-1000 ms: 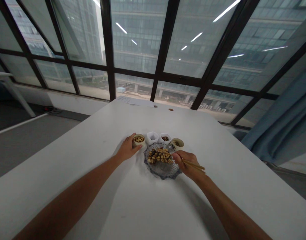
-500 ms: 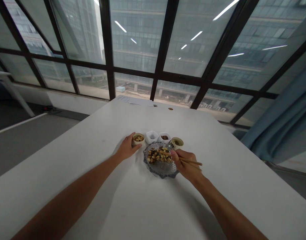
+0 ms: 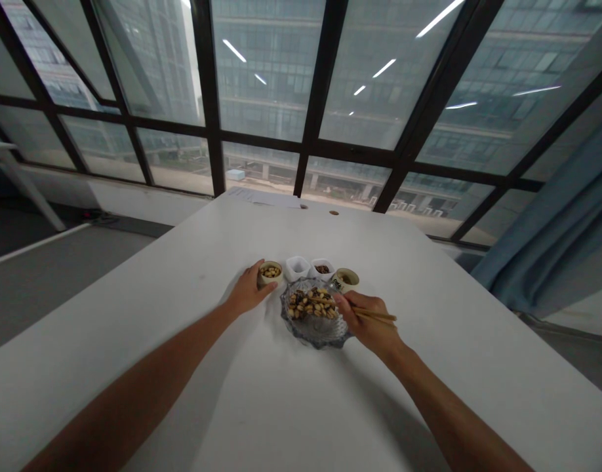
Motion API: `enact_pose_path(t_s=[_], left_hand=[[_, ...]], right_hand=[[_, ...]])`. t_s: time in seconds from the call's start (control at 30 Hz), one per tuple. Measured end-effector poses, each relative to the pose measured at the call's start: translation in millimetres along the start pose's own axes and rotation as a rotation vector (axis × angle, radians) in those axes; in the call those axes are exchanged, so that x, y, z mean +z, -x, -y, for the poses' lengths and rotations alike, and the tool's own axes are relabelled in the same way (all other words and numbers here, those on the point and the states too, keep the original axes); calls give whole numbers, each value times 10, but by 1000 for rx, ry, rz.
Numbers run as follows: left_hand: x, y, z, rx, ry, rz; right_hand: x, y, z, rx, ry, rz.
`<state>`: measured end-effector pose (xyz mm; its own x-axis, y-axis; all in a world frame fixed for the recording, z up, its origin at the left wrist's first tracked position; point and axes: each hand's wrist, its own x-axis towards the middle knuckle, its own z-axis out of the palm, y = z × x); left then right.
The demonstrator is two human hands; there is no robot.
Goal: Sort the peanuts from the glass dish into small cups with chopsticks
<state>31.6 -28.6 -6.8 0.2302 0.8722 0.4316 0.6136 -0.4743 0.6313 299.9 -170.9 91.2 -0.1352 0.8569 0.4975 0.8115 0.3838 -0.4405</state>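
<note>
Wooden chopsticks (image 3: pixel 377 316) are held in my right hand (image 3: pixel 370 324), their tips down among the nuts. A scalloped glass bowl (image 3: pixel 323 337) lies under that hand, with mixed nuts and dark seeds (image 3: pixel 311 304) heaped toward its back left. My left hand (image 3: pixel 249 288) is wrapped round the side of a small cream cup (image 3: pixel 270 280) that contains pale nuts. Just behind the bowl stand a white dish (image 3: pixel 298 267), a second white dish (image 3: pixel 322 269) with dark brown bits in it, and another cream cup (image 3: pixel 346 279) whose contents are hard to make out.
The white table (image 3: pixel 261 406) stretches away to tall dark-framed windows. Papers (image 3: pixel 266 198) lie at its far edge, close to two round holes. A blue curtain (image 3: pixel 551 229) hangs at the right, and another table's leg (image 3: pixel 33 190) shows at the left.
The chopsticks' back ends have drawn closer together in my right hand. My left hand stays on the cream cup. The whole view has shifted very slightly.
</note>
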Motion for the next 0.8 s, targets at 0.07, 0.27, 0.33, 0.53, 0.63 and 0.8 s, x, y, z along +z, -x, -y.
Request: enact_pose_path(t_s=[0.07, 0.27, 0.33, 0.53, 0.63, 0.8], left_hand=[[2, -2, 2, 3, 0, 1], [10, -5, 14, 3, 8, -7], [10, -4, 14, -2, 5, -4], [13, -2, 14, 6, 19, -9], [9, -2, 13, 8, 18, -8], [-5, -5, 14, 2, 49, 31]], right_hand=[[-24, 8, -20, 0, -7, -8], [-24, -8, -16, -13, -23, 34], [-7, -15, -14, -13, -27, 38], [20, 1, 24, -93, -4, 69], [13, 43, 17, -149, 2, 101], [35, 139, -151, 63, -180, -19]])
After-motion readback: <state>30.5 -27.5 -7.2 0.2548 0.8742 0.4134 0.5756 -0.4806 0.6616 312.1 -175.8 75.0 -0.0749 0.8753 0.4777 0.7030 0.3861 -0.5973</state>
